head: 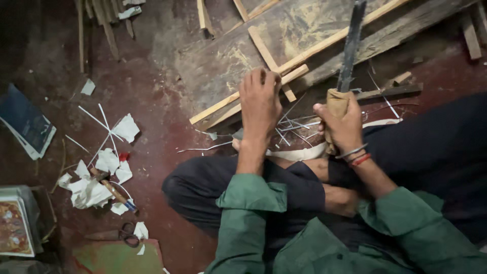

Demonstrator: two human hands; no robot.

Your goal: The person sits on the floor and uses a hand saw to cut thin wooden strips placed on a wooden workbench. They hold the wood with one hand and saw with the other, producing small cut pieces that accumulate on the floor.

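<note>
At the frame's centre a thin wooden strip (291, 75) lies pinned on the worn plank (223, 61) under the closed left hand (259, 99), while at three o'clock the right hand (342, 124) grips a wrapped-handled blade (350, 48) fully, raised mid-splitting; a careful, aligned downstroke seems due, paper scraps (91, 187) at eight o'clock.

Torn white paper scraps (96, 182) litter the red floor (152, 101) — scissors (127, 234), hammer (114, 190), books (25, 122) nearby
</note>
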